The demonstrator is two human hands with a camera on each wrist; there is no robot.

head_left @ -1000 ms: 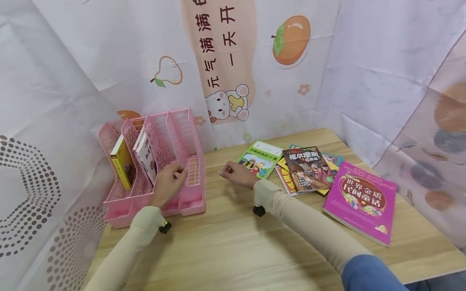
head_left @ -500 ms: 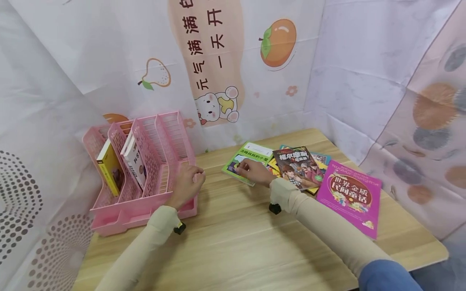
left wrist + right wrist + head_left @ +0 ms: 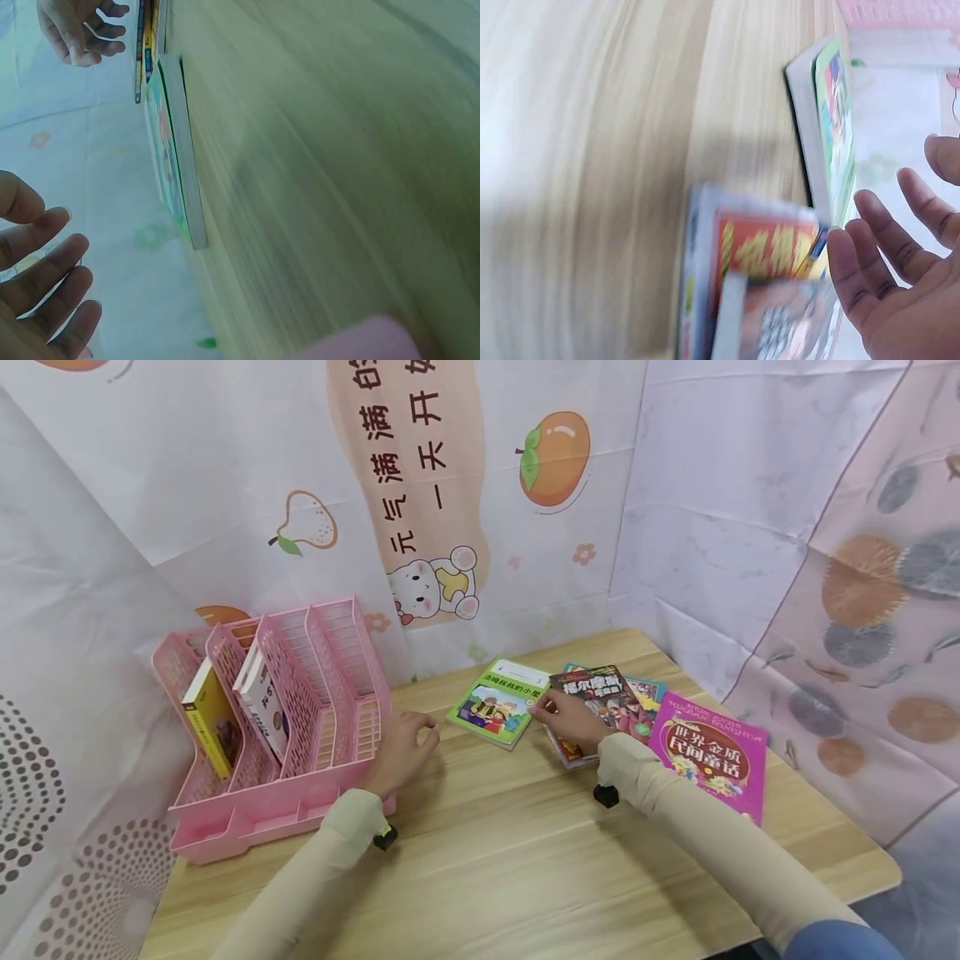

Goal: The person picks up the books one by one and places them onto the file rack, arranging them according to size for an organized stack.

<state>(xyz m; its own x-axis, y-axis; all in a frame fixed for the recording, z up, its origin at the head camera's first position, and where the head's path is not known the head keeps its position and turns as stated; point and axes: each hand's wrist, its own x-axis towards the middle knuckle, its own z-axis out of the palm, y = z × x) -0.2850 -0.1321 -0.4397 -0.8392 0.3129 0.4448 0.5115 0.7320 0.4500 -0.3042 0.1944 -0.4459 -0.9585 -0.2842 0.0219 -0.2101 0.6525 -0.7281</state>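
My right hand hovers over the front-left part of a pile of books, its fingers loosely bent and holding nothing. Under it lies a dark comic-style book. Just left of the fingertips, a green picture book lies flat on the table. My left hand is beside the right end of a pink book rack, fingers loosely spread and nothing in them. In the left wrist view, the green book's page edge faces the camera. The right wrist view shows a red and yellow cover below the fingers.
Standing in the rack's left compartments are a yellow book and a white book. A large purple book lies at the right, partly behind the right sleeve. A printed curtain hangs behind the wooden table.
My right hand has moved right, across the green book to the pile. My left hand has drawn away from inside the rack to its right side. The head view has shifted rightward.
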